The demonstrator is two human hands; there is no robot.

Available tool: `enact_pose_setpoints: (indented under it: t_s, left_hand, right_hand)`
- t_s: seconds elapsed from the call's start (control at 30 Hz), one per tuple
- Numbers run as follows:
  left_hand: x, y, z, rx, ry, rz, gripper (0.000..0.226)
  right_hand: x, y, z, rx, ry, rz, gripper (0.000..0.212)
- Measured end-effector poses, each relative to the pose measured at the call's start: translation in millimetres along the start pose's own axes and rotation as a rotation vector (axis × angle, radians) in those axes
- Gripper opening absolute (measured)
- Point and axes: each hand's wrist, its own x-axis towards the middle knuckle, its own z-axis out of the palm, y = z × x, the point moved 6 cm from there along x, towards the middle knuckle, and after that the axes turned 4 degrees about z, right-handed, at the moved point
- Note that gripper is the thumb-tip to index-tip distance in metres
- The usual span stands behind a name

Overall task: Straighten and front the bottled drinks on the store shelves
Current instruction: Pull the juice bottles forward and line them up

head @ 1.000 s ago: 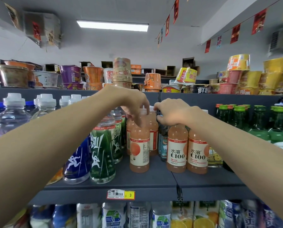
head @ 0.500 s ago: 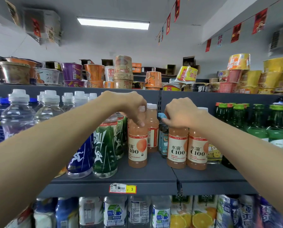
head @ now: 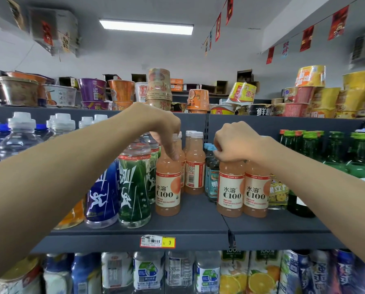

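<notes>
On a grey metal shelf (head: pixel 198 221), a person's left hand (head: pixel 166 132) pinches the neck of a pink plastic C100 juice bottle (head: pixel 168 187); the right hand (head: pixel 236 143) curls over a second pink bottle (head: pixel 231 192). Front labels face out; a rear pink bottle (head: pixel 195 172), turned sideways, apparently remains.

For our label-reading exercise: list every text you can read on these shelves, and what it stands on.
"水溶 C100": front peach bottles.
"Y 3": yellow price tag.
"鲜粉": black bowl.
Fine print on the bottles, the cups and the banners: too small or blurred to read.
</notes>
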Motion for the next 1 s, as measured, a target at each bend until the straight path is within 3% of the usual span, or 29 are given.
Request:
enact_pose_setpoints:
  t_s: [0.17, 0.4, 0.53, 0.7, 0.87, 1.0]
  left_hand:
    - [0, 6, -5, -0.021, -0.063, -0.011, 0.087]
    - [20, 5, -35, -0.184, 0.307, -0.013, 0.046]
    - [39, -10, -26, -0.172, 0.172, -0.096, 0.038]
    - [53, -12, -10, -0.264, -0.009, -0.128, 0.051]
    - [65, -12, -5, -0.184, -0.041, -0.15, 0.056]
    - [72, -10, -1, -0.088, -0.051, -0.135, 0.048]
  right_hand:
    - [9, -3, -1, 0.011, -0.01, -0.011, 0.035]
    - [43, -8, 4, 0.165, -0.08, 0.03, 0.038]
    - [62, -4, 16, 0.22, -0.213, 0.089, 0.058]
    - [79, -4, 33, 0.325, -0.386, 0.077, 0.062]
    - [94, -4, 44, 0.486, -0.491, 0.08, 0.064]
    - [101, -5, 50, 0.481, -0.496, 0.064, 0.061]
